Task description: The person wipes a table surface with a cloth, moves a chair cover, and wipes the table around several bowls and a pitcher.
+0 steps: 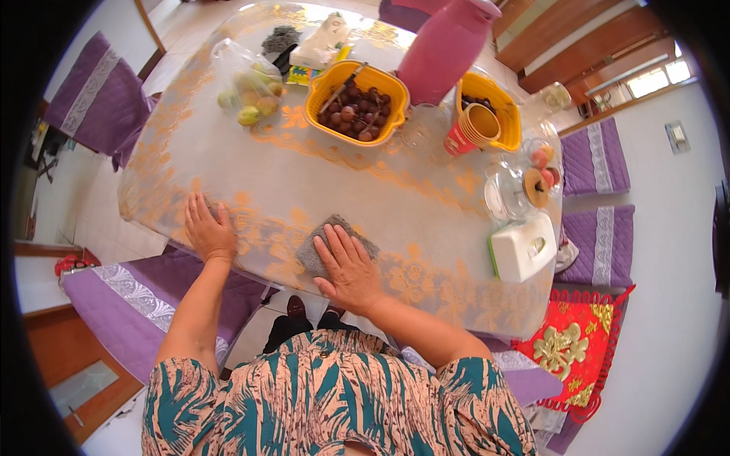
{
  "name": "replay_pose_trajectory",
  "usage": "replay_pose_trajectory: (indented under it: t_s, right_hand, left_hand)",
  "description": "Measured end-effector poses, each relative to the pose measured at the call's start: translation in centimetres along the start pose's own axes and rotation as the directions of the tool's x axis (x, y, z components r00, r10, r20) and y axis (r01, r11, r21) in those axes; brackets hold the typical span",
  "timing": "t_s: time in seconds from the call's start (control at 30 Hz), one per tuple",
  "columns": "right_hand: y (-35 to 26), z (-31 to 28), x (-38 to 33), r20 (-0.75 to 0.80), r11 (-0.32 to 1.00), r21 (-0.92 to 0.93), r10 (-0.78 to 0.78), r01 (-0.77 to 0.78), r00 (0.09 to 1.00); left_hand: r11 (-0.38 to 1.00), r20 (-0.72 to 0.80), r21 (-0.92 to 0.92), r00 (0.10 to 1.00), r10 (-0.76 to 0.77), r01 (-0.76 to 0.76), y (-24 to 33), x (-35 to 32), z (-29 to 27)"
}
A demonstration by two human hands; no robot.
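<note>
My right hand (pixel 351 267) lies flat on a grey cloth (pixel 309 258) near the front edge of the table, fingers stretched out across it and the thumb sticking out toward me. Parts of the cloth show on both sides of the hand. Farther left, my left hand (pixel 210 231) rests palm down on the tablecloth (pixel 304 178), its fingers straight and nothing in them. The tablecloth is pale with an orange flower pattern, under a clear, shiny surface.
Along the back stand a bag of fruit (pixel 255 87), a yellow basket (pixel 314 114) of grapes, a pink jug (pixel 441 57), a second yellow basket (pixel 511 114) and paper cups (pixel 462 137). At the right are a glass jar (pixel 506 194) and a white tissue box (pixel 521 247). Purple-covered chairs (pixel 171 285) surround the table.
</note>
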State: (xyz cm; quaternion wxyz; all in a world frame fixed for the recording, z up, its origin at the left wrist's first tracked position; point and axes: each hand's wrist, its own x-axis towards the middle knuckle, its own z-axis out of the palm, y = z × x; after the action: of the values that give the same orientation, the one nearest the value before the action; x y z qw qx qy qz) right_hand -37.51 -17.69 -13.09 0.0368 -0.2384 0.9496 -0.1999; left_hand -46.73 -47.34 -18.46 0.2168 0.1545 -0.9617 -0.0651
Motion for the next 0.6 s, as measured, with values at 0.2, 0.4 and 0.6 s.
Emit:
replay_pose_trajectory:
  t_s: [0.2, 0.4, 0.6]
  right_hand:
    - [6.8, -3.3, -7.6, 0.004, 0.980, -0.127, 0.154, -0.152, 0.988]
    - [12.3, -6.7, -19.2, -0.039, 0.867, -0.260, 0.432, -0.426, 0.901]
    - [13.0, -8.2, -27.1, 0.051, 0.786, -0.264, 0.590, -0.559, 0.805]
  left_hand:
    - [1.000, -0.011, 0.018, 1.000, 0.010, -0.010, -0.9, -0.1, 0.7]
    - [1.000, -0.005, 0.005, 1.000, 0.009, -0.009, -0.5, -0.1, 0.5]
    - [1.000, -0.002, 0.014, 1.000, -0.001, 0.001, -0.4, 0.0, 0.3]
